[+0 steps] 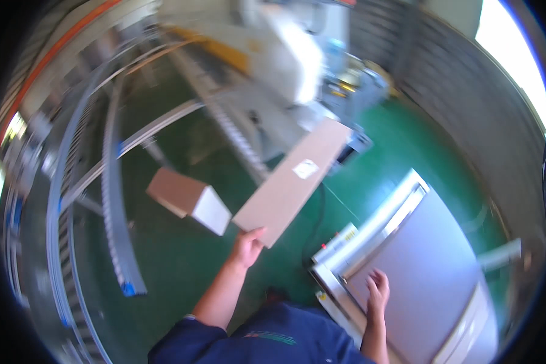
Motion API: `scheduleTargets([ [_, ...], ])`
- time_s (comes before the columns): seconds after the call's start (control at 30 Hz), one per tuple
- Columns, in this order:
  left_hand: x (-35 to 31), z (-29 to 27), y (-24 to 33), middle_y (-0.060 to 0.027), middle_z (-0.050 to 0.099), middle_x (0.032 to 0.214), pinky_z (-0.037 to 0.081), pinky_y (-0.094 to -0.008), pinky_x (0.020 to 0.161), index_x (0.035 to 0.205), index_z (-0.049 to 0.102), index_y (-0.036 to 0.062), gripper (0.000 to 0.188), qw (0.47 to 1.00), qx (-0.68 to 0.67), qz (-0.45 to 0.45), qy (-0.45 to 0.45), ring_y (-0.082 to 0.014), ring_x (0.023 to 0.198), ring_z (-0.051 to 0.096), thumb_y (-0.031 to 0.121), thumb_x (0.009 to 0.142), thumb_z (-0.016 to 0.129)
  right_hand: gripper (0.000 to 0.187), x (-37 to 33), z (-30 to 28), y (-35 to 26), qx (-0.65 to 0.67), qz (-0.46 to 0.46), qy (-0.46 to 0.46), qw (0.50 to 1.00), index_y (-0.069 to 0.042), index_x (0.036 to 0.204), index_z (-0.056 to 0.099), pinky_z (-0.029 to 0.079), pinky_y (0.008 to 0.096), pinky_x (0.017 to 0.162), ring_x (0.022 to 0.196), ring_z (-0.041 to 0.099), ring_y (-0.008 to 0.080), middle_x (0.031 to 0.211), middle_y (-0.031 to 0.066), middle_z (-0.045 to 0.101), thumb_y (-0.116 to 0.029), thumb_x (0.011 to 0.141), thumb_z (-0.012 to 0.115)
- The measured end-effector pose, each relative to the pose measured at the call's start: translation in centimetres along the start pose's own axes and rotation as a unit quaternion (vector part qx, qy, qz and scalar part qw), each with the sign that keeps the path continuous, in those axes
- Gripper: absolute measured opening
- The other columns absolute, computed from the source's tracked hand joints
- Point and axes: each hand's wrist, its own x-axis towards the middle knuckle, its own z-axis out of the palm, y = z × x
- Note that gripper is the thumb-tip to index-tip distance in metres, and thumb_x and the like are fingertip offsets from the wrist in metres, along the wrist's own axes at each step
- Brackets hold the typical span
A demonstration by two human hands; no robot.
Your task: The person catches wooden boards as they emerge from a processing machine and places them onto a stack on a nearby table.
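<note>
In my left hand (249, 247) is one end of a long, flat brown board (279, 193), with the thumb on its upper face. The board slants away from me to the far right and has a small white label (306, 169) near its middle. My right hand (377, 290) holds nothing, its fingers loosely bent and apart. It hovers over the near left part of a machine with a wide, smooth grey surface (418, 261); whether it touches the surface I cannot tell.
Left of the board stands a box-like brown piece with a white side (212, 210). Roller conveyor rails (112, 182) run along the left. A large white and yellow machine (273, 51) stands ahead, blurred. A small control box with a red button (337, 241) sits beside the grey surface.
</note>
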Motion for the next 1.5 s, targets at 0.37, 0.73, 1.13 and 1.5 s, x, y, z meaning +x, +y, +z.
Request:
scheduleTargets([
  [0.37, -8.0, 12.3, -16.9, -0.0084, 0.058, 0.125, 0.047, -0.0368, 0.099, 0.133, 0.047, 0.0056, 0.049, 0.951, 0.047, -0.295, -0.083, -0.0229, 0.114, 0.057, 0.002, 0.086, 0.056, 0.050, 1.8, -4.3, -5.3, 0.392, 0.123, -0.025, 0.911, 0.003, 0.136, 0.033, 0.052, 0.0373, 0.086, 0.099, 0.061, 0.0245, 0.119, 0.0186, 0.057, -0.021, 0.097, 0.052],
  [0.73, -16.0, 20.5, -32.7, -0.0078, 0.058, 0.123, 0.044, -0.0362, 0.100, 0.129, 0.048, 0.0040, 0.044, 0.849, 0.092, -0.498, -0.151, -0.0210, 0.113, 0.056, -0.001, 0.086, 0.057, 0.045, -2.4, -19.6, 2.7, 0.316, 0.079, 0.309, 0.893, 0.006, 0.127, 0.043, 0.051, 0.0328, 0.088, 0.104, 0.059, 0.0217, 0.116, 0.0159, 0.058, 0.004, 0.085, 0.059],
  [1.13, -20.3, 20.0, -38.8, -0.0143, 0.057, 0.125, 0.044, -0.0334, 0.099, 0.130, 0.048, 0.0033, 0.039, 0.427, 0.295, -0.644, -0.562, -0.0200, 0.113, 0.056, 0.026, 0.099, 0.052, 0.047, -5.0, -37.9, 7.4, -0.342, 0.139, 0.412, 0.833, 0.001, 0.125, 0.055, 0.043, 0.0413, 0.099, 0.116, 0.054, 0.0321, 0.123, 0.0202, 0.058, -0.008, 0.079, 0.062],
  [1.5, -17.1, 16.3, -30.7, -0.0153, 0.057, 0.125, 0.042, -0.0356, 0.100, 0.130, 0.048, 0.0024, 0.038, 0.626, 0.378, -0.592, -0.339, -0.0228, 0.113, 0.056, 0.026, 0.100, 0.043, 0.036, 0.0, -39.4, 14.4, -0.542, 0.081, 0.397, 0.736, -0.020, 0.123, 0.062, 0.022, 0.0526, 0.111, 0.132, 0.036, 0.0306, 0.139, 0.0118, 0.045, -0.035, 0.091, 0.053],
])
